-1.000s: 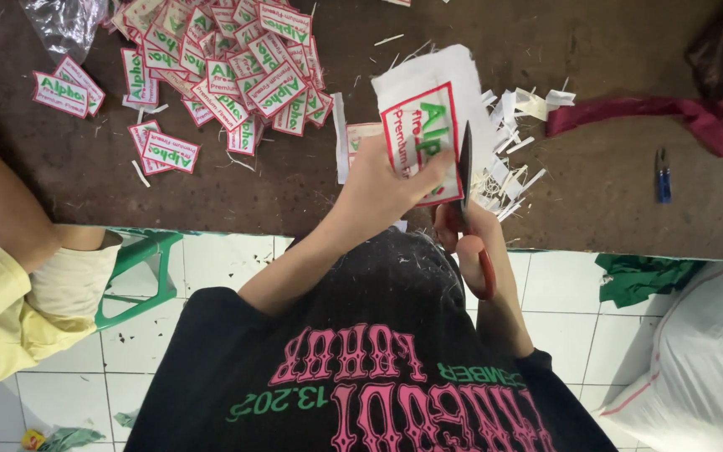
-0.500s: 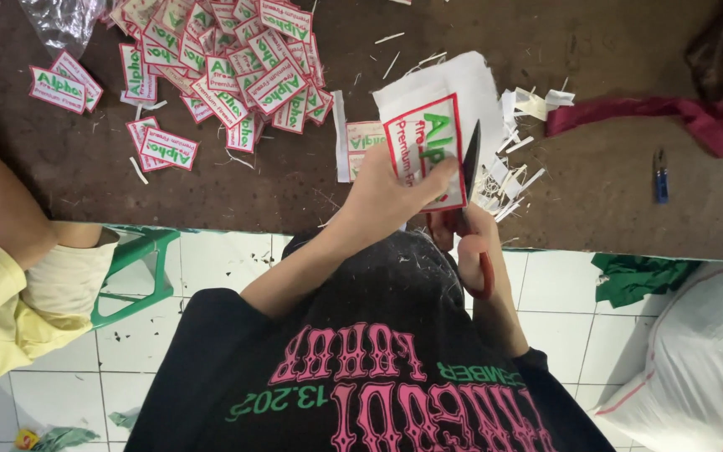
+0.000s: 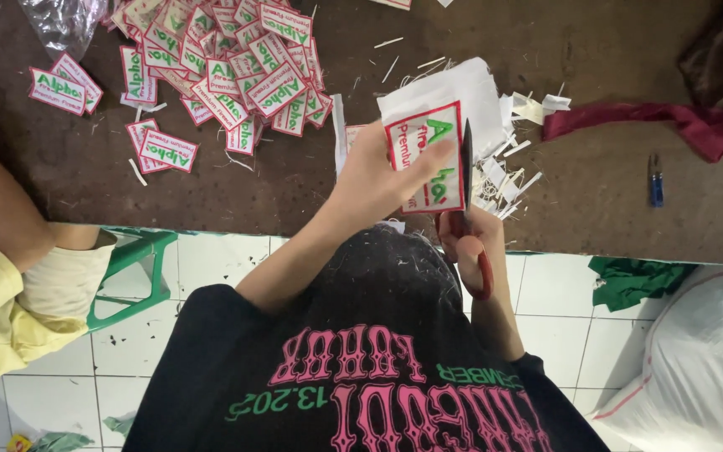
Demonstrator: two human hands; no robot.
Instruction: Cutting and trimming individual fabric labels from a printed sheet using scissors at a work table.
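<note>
A person in a black shirt leans over a dark brown desk. Their left hand pinches a white fabric patch with a red border and green lettering, held up above the desk's near edge. Their right hand grips red-handled scissors, blade upright along the patch's right side. Trimmed white scraps lie just beside. A heap of finished patches covers the far left corner. Another person's yellow sleeve shows at left.
</note>
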